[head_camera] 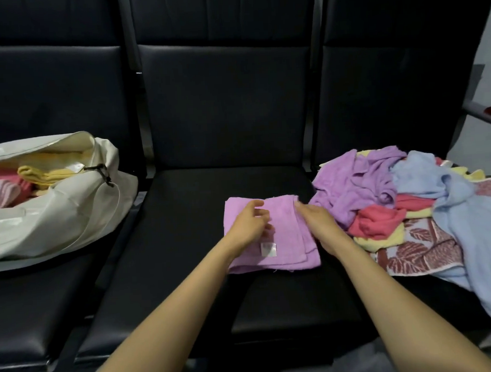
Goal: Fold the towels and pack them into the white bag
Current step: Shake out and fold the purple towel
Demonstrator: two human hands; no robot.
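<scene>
Black seat (185, 246): left hand (249, 224), right hand (321, 224) rest relaxed on towel (280, 212), tag (268, 248) illegible.

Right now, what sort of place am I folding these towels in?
Probably a waiting room or lobby: a row of joined black padded seats with high backs and a metal armrest at the right. The white bag and towel pile sit on them.

middle seat (183, 217): black, padded | left seat (32, 310): adjoining, same | right seat (376, 93): adjoining, same | armrest (482, 113): grey, far right
</scene>
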